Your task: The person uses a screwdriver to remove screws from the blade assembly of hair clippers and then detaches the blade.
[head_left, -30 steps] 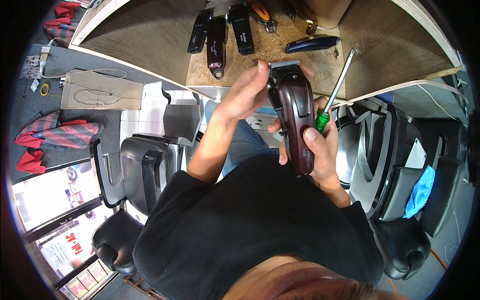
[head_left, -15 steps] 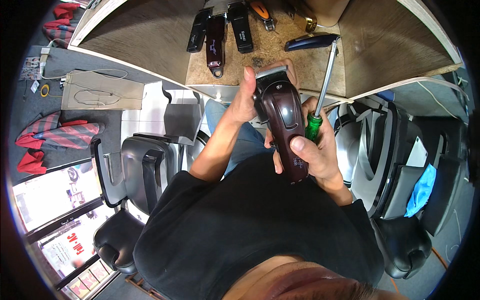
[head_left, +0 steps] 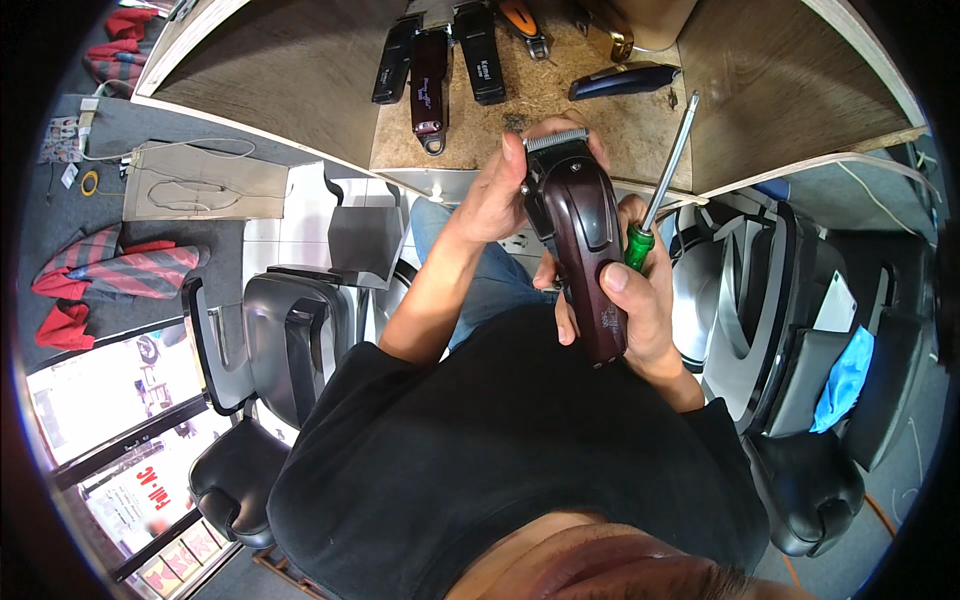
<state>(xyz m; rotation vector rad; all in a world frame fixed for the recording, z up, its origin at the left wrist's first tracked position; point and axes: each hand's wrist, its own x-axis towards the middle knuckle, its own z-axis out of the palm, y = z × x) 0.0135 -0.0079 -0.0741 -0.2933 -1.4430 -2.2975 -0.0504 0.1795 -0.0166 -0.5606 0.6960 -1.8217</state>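
A dark maroon hair clipper is held up between my hands, its toothed metal blade at the far end. My left hand grips the blade end, the thumb beside the teeth and fingers behind, partly hidden. My right hand wraps the clipper's lower body, thumb on its face. The same hand also keeps a screwdriver with a green handle, its metal shaft pointing up and away to the right. Beyond my hands, a wooden shelf carries other clippers.
On the shelf lie another maroon clipper, a black clipper, a dark blue trimmer and an orange-and-black trimmer. Black padded chairs stand on both sides. A blue cloth hangs at the right; a plaid garment lies at the left.
The clipper and both hands have shifted slightly to the right. The screwdriver in my right hand has moved right as well, its shaft tilting further that way.
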